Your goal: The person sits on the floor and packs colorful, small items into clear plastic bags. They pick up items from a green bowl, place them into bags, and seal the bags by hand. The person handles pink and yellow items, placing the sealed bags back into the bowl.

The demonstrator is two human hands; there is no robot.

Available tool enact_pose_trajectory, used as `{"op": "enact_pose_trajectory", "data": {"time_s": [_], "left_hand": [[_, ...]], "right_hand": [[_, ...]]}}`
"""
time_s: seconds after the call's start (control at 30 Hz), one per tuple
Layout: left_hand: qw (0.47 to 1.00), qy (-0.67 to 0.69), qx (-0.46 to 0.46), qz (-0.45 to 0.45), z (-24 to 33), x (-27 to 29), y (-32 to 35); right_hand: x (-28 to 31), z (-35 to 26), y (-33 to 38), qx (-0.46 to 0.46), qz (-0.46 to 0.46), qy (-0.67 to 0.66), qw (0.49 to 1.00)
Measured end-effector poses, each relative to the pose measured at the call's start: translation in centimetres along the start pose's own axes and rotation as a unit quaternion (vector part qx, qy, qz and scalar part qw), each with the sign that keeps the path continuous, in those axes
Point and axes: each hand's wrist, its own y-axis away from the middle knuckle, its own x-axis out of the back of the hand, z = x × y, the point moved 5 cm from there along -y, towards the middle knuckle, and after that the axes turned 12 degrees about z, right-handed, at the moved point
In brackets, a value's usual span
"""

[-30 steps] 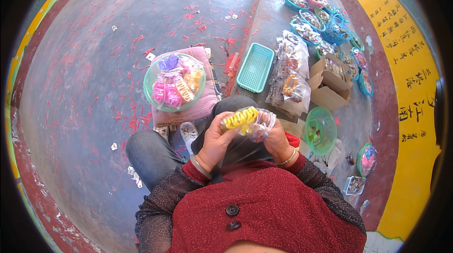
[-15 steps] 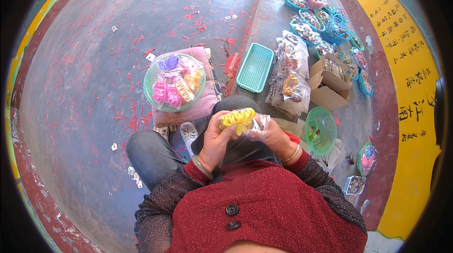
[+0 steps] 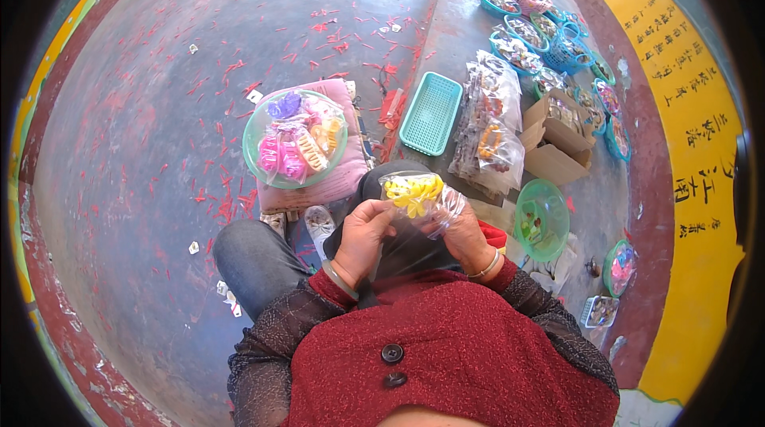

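A yellow claw-type hair clip point(image 3: 416, 193) with petal-like shapes lies inside a clear plastic bag point(image 3: 448, 205) over my lap. My left hand point(image 3: 362, 237) pinches the bag's near left side between thumb and fingers. My right hand point(image 3: 468, 237) grips the other side, with its fingertips partly behind the crinkled plastic. Ahead and to the left, a pale green bowl point(image 3: 253, 158) holds bagged clips in pink, purple, cream and orange. It rests on a pink cushion point(image 3: 352, 164).
A turquoise basket point(image 3: 431, 115) stands ahead, beside a stack of filled clear bags point(image 3: 488, 120) and an open cardboard box point(image 3: 555, 148). Near my right arm is a green bowl point(image 3: 542, 221) with small items. Several filled baskets point(image 3: 522, 48) line the right wall; red scraps litter the floor.
The yellow clip has shifted away from my left palm and sits deeper in the bag. My left hand has moved from holding the clip to pinching the plastic.
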Motion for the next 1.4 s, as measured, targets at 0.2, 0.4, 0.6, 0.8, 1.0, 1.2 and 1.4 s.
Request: {"op": "enact_pose_trajectory", "data": {"time_s": [0.2,0.4,0.6,0.8,1.0,1.2,1.4], "left_hand": [[0.997,-0.01,-0.069,0.036,1.5,-0.3,0.5],[0.993,-0.016,-0.108,0.036,2.0,0.3,0.3],[0.998,-0.008,-0.064,0.021,2.4,0.3,0.2],[0.996,0.054,0.069,-0.007,4.0,-0.9,0.5],[1.0,0.001,0.019,-0.02,3.6,0.1,-0.7],[0.999,0.033,-0.039,0.018,4.0,0.2,-0.6],[0.999,0.025,-0.007,-0.023,2.8,0.1,-0.5]], "right_hand": [[-0.2,-0.3,0.1,0.009,-0.008,-0.014,1.0],[0.1,-0.5,0.1,-0.005,-0.003,0.012,1.0],[1.0,-0.1,-0.2,-0.02,0.008,-0.022,1.0],[0.9,0.0,0.1,-0.014,-0.045,0.035,0.998],[-0.1,-0.2,0.3,-0.005,-0.072,0.095,0.993],[-0.1,-0.5,0.2,-0.018,-0.064,0.14,0.988],[-0.5,-0.3,-0.2,-0.031,-0.138,0.174,0.975]]}}
